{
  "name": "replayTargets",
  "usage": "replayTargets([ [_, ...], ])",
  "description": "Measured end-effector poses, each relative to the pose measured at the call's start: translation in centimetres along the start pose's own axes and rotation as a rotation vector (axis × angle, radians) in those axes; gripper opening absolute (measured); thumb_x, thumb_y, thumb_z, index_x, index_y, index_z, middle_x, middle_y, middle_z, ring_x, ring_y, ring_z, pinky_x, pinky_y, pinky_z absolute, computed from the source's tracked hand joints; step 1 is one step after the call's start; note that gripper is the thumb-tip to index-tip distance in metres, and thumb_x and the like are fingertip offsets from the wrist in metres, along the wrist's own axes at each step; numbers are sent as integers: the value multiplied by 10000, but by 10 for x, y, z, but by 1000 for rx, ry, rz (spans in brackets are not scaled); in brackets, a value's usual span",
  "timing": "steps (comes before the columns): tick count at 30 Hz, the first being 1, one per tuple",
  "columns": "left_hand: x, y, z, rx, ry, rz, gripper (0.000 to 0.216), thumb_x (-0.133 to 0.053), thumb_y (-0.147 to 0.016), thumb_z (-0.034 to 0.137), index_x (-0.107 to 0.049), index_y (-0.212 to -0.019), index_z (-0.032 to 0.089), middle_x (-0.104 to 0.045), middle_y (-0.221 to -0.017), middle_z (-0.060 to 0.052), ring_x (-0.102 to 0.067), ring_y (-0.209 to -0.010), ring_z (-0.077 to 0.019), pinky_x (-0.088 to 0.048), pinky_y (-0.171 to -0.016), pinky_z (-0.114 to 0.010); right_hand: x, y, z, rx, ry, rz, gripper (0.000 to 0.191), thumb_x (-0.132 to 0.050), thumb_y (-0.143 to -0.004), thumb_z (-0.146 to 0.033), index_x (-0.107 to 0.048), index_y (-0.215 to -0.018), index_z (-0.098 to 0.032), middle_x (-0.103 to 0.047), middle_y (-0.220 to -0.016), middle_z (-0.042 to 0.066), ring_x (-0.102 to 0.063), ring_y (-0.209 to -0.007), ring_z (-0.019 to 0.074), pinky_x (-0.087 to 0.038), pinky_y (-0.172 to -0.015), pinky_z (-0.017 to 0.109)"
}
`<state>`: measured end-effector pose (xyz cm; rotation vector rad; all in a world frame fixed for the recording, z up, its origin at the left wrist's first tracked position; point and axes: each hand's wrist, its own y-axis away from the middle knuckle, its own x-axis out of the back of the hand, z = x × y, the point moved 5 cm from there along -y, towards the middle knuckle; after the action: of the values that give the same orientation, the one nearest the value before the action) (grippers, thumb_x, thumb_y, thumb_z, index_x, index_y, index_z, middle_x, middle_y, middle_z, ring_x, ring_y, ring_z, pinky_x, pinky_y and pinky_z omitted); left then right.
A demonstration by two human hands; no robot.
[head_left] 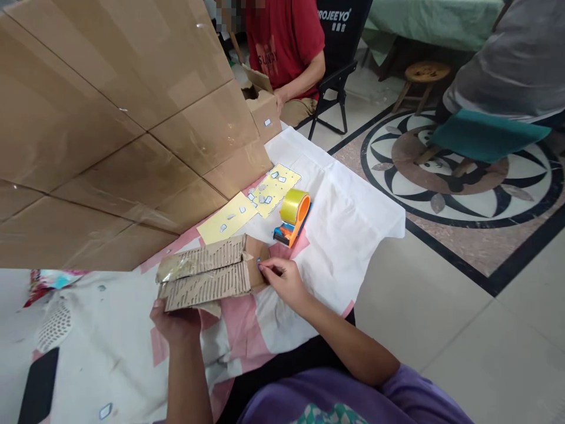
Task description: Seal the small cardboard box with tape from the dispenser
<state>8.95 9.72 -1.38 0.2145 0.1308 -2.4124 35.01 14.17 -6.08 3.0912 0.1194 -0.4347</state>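
My left hand (176, 323) grips the near edge of a small folded cardboard box (207, 272) with torn, ribbed flaps, held just above the cloth-covered table (353, 235). My right hand (282, 278) pinches a tiny blue-edged sticker against the box's right end flap. Beyond the box lie two yellow sticker sheets (256, 200) with several small stickers left on them. An orange tape dispenser (293, 217) with a yellowish roll stands just right of the sheets.
A large taped cardboard sheet (110, 129) leans over the left half of the table. A person in a red shirt (286, 41) sits across with another small box (265, 112). A black phone (39, 386) lies at the near left. Tiled floor lies to the right.
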Motion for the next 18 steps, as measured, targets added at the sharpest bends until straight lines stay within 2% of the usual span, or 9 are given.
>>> replayTargets([
  [4,1,-3,-1,-14,2,24,530,-464,-783,440,-635,-1167,118,-729,-1167,-65,-607,-1201,-290,-475,-1055,-397,5,7,-4,89,112,-98,325,-614,-943,-409,-784,-1164,-243,-697,-917,57,-650,-790,186,-553,-699,318],
  [5,1,-3,-1,-19,5,27,528,-467,-777,441,-639,-1167,129,-731,-1161,-57,-610,-1199,-286,-478,-1053,-389,8,8,-7,125,154,-117,380,-588,-964,-434,-744,-1260,-254,-682,-995,70,-659,-857,193,-563,-741,327],
  [7,2,-5,-1,-26,14,29,528,-468,-770,446,-651,-1167,150,-735,-1149,-47,-618,-1190,-280,-485,-1043,-377,12,9,-11,196,236,-173,536,-542,-986,-506,-591,-1458,-257,-608,-1292,123,-627,-1161,246,-547,-956,390],
  [9,6,-6,-3,-12,11,38,538,-472,-755,465,-668,-1157,166,-740,-1122,-46,-632,-1162,-284,-508,-1004,-372,7,7,-17,280,335,-280,799,-528,-969,-603,-287,-1633,-229,-353,-1606,168,-353,-1499,322,-348,-1207,498],
  [11,12,-8,-4,19,-21,62,570,-482,-731,506,-681,-1151,176,-746,-1088,-51,-651,-1111,-298,-541,-924,-373,-5,2,-23,368,443,-399,1117,-590,-886,-712,16,-1663,-187,-77,-1716,198,-52,-1598,370,-125,-1275,582],
  [12,16,-8,-4,39,-50,79,592,-485,-725,530,-682,-1158,179,-748,-1075,-53,-659,-1081,-306,-553,-881,-377,-12,-1,-27,413,494,-447,1257,-644,-821,-753,100,-1650,-171,1,-1721,217,19,-1598,390,-70,-1270,613],
  [13,20,-9,-4,57,-81,97,619,-480,-724,558,-679,-1175,182,-749,-1069,-55,-665,-1056,-312,-560,-847,-384,-21,-4,-31,461,543,-484,1368,-701,-747,-779,129,-1642,-162,38,-1716,237,44,-1593,412,-45,-1258,641],
  [15,27,-8,-3,90,-138,141,669,-459,-728,593,-666,-1217,184,-750,-1057,-60,-674,-1018,-323,-567,-808,-409,-36,-8,-39,562,624,-521,1503,-792,-598,-799,79,-1648,-168,54,-1707,266,30,-1581,459,-28,-1230,693],
  [18,33,-7,-1,129,-197,204,706,-410,-747,610,-652,-1272,206,-756,-1038,-67,-688,-1008,-336,-577,-812,-456,-48,-4,-46,693,676,-511,1565,-829,-454,-812,-32,-1654,-199,13,-1702,285,-32,-1559,518,-45,-1187,757],
])
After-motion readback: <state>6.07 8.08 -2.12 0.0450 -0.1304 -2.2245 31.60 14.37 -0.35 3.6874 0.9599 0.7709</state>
